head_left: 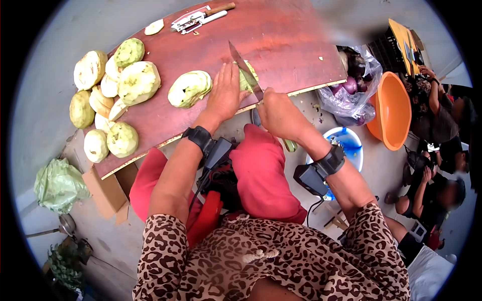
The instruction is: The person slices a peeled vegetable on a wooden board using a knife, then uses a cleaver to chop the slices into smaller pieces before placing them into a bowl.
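My right hand is closed around the handle of a kitchen knife. Its long blade crosses a pale-green cut piece of vegetable near the table's front edge. Flat beside that piece lies my left hand, fingers stretched out and thumb against the piece. Just left of it sits a round peeled vegetable with a sliced look. Further left, several peeled pale-green round vegetables and cut pieces are heaped on the red-brown table.
Peelers and a wooden-handled knife lie at the table's back. Right of the table are a plastic bag of purple vegetables, an orange basin and a white-blue bucket. A green bag and cardboard box are left. People sit far right.
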Available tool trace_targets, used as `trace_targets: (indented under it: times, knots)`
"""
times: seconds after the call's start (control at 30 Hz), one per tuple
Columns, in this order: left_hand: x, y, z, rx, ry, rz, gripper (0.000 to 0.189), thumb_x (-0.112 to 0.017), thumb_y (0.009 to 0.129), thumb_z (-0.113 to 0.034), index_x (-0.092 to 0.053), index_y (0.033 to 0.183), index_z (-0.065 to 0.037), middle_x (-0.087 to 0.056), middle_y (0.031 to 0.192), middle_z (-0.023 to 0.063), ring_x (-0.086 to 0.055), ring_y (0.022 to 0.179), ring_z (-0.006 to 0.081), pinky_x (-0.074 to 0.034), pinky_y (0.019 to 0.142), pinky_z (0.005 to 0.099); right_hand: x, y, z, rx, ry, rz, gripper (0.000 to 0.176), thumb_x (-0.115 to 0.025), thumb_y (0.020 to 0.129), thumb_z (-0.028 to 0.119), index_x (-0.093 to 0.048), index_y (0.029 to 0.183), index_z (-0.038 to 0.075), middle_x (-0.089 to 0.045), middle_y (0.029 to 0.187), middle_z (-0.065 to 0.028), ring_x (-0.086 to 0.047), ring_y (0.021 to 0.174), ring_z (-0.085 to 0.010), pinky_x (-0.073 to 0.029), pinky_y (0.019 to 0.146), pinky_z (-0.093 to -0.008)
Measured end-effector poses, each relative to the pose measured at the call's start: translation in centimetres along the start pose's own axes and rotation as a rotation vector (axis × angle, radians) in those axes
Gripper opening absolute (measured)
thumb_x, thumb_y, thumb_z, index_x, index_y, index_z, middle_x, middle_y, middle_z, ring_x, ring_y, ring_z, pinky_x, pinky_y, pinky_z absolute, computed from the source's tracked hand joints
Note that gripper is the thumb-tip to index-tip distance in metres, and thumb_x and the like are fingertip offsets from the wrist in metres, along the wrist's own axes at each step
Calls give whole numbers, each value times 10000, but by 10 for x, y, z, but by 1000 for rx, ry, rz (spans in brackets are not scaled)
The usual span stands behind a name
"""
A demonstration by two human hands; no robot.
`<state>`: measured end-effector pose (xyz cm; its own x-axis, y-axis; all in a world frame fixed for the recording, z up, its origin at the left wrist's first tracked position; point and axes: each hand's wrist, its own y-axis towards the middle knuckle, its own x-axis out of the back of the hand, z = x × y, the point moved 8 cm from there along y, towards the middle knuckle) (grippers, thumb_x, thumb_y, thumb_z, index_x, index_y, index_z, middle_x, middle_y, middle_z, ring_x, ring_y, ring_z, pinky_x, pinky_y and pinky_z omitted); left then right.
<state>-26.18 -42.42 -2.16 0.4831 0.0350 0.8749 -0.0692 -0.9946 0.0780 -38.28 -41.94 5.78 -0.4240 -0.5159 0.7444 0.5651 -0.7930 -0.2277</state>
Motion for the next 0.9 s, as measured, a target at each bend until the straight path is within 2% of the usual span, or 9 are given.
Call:
trace_targets:
  times: [0.1,0.13,0.33,0.5,0.63,0.73,0.9]
  knots:
    - [-4,0,3,22,-3,32,822,-699,842,-270,-257,1441,77,-271,1506,272,-234,1424,390,-196,1172,467,-2,3,-4,-52,-19,75,228,-523,864,94,-530,903,-130,-619,819,-367,-632,851,-499,-518,765,-522]
    - [-4,0,2,4,24,-5,825,-715,828,-236,-254,1437,75,-317,1469,275,-270,1398,411,-234,1157,461,-4,6,-7,-59,-26,70,233,-521,872,102,-527,917,-126,-621,822,-364,-632,852,-499,-516,768,-524]
    - [-9,-1,4,3,46,20,836,-674,864,-294,-219,1455,83,-278,1494,280,-237,1418,405,-202,1171,461,-36,7,-34,-169,5,-40,280,-575,893,158,-488,915,-107,-612,782,-350,-604,810,-519,-487,737,-547]
    - [-9,0,3,-19,37,29,860,-672,866,-317,-201,1460,90,-248,1508,288,-202,1432,411,-196,1173,466,-40,1,-42,-144,-13,-63,266,-551,923,199,-492,957,-58,-636,808,-316,-626,820,-489,-498,759,-551]
    - [-5,-3,4,-12,7,27,889,-662,874,-341,-171,1463,108,-214,1512,314,-167,1440,427,-190,1177,468,-37,2,-43,-109,-18,-70,275,-552,926,207,-486,959,-58,-634,780,-309,-625,778,-489,-503,721,-548]
    - [-3,-6,6,3,-13,42,868,-637,894,-307,-141,1458,129,-187,1504,348,-156,1436,449,-178,1182,464,-28,1,-36,-75,-40,-107,280,-557,926,212,-479,964,-54,-625,737,-309,-622,729,-494,-509,671,-541]
    - [-2,-14,7,7,-29,27,838,-636,892,-244,-141,1450,137,-195,1494,355,-170,1428,456,-182,1182,464,-9,-7,-13,-46,-20,-108,272,-557,924,202,-478,960,-55,-624,737,-313,-624,734,-492,-510,675,-542]
